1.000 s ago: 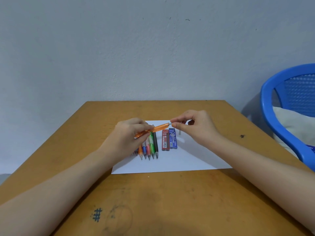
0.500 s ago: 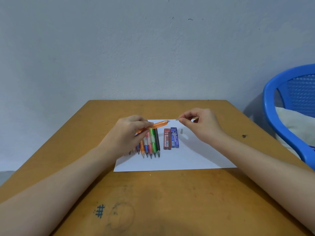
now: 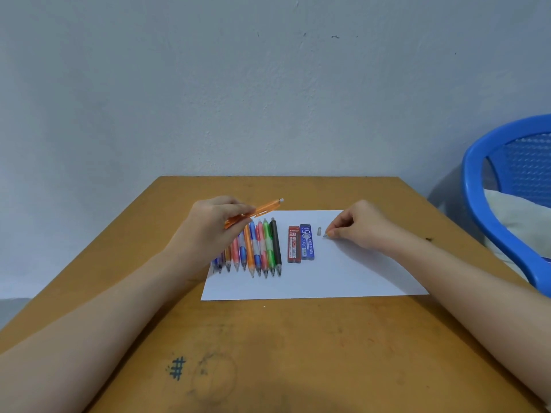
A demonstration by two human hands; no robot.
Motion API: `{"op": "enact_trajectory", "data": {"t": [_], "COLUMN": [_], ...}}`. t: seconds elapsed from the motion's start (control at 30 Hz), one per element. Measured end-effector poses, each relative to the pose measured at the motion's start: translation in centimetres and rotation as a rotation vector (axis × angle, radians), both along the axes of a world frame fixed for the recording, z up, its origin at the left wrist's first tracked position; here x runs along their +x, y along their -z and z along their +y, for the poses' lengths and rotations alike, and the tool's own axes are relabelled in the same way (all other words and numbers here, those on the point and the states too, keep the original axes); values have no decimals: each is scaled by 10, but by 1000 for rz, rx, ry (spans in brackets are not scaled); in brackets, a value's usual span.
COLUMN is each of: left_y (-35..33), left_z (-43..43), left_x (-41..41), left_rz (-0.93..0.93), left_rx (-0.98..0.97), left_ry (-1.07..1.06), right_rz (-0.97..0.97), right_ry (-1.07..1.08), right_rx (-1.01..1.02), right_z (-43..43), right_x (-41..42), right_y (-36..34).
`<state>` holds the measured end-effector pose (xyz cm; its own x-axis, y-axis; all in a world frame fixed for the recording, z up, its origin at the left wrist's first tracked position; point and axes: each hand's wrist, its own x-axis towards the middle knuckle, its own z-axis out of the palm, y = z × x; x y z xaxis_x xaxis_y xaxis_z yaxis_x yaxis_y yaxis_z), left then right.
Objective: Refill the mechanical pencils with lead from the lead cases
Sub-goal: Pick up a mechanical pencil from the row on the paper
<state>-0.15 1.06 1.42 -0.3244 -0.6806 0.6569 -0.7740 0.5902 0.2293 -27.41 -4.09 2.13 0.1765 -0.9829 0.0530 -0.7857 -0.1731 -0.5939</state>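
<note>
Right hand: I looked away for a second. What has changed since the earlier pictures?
The right hand left the end of the orange pencil, pinching a small piece, and moved right and down to the paper beside the lead cases. The left hand still grips the orange pencil. The lead cases, the pencil row and the grey bit on the paper stayed put.

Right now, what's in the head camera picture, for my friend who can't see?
A left hand holds an orange mechanical pencil above a row of pencils; the right hand pinches a small grey piece on white paper. A red lead case and a blue lead case lie between them.
</note>
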Motion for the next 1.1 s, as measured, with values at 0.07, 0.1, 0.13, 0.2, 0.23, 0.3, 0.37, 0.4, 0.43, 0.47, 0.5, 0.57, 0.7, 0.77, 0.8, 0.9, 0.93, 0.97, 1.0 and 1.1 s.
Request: {"op": "enact_trajectory", "data": {"t": [0.07, 0.1, 0.13, 0.2, 0.23, 0.3, 0.37, 0.4, 0.43, 0.47, 0.5, 0.57, 0.7, 0.77, 0.8, 0.9, 0.93, 0.97, 1.0, 1.1], "left_y": [0, 0, 1, 1, 2, 2, 2, 1, 1, 1, 1, 1, 1, 0, 0, 0, -1, -1, -1, -2], "left_z": [0, 0, -1, -1, -2, -2, -2, -1, -1, -1, -1, -1, 1, 2, 4, 10, 12, 14, 16, 21], "left_x": [-1, -1, -2, -1, -1, -1, -2, -3, -4, -5, -5, -5, -8, -12, -14, -21, -23, -25, -27, -34], "left_rz": [-8, -12, -14, -16, -19, -32, -43, -42, -36, -27, -13, 14, 59, 77, 88, 132, 148, 165, 186, 265], "left_rx": [-3, -4, -4, 1, 2, 2, -3, -7, -13, -25, -38, -67, -122, -145, -155, -187, -202, -218, -232, -237], "left_ry": [16, 21, 20, 20, 25, 34, 37, 39, 44, 51, 58, 58, 65, 77, 83, 110, 114, 116, 117, 110], "right_rz": [-4, 2, 10, 9, 4, 3, 6, 9, 10, 2, -13, -60, -208, -305, -368, -559, -618, -675, -725, -830], "right_ry": [8, 8, 8, 12, 12, 12, 11, 8, 5, 3, 4, 12, 15, -14, -34, -110, -131, -149, -161, -177], "right_rx": [1, -4, -11, -25, -30, -42, -49, -49, -44, -38, -31, -31, -108, -179, -205, -238, -232, -223, -216, -229], "right_z": [0, 0, 1, 2, 3, 4, 4, 5, 5, 5, 4, 3, 5, 11, 16, 34, 39, 44, 49, 61], "right_x": [1, 2, 2, 3, 3, 4, 4, 4, 4, 3, 3, 2, 6, 12, 15, 25, 29, 32, 36, 43], "right_y": [2, 3, 3, 4, 5, 5, 5, 5, 4, 3, 2, 2, 2, -2, -5, -14, -15, -17, -18, -21]}}
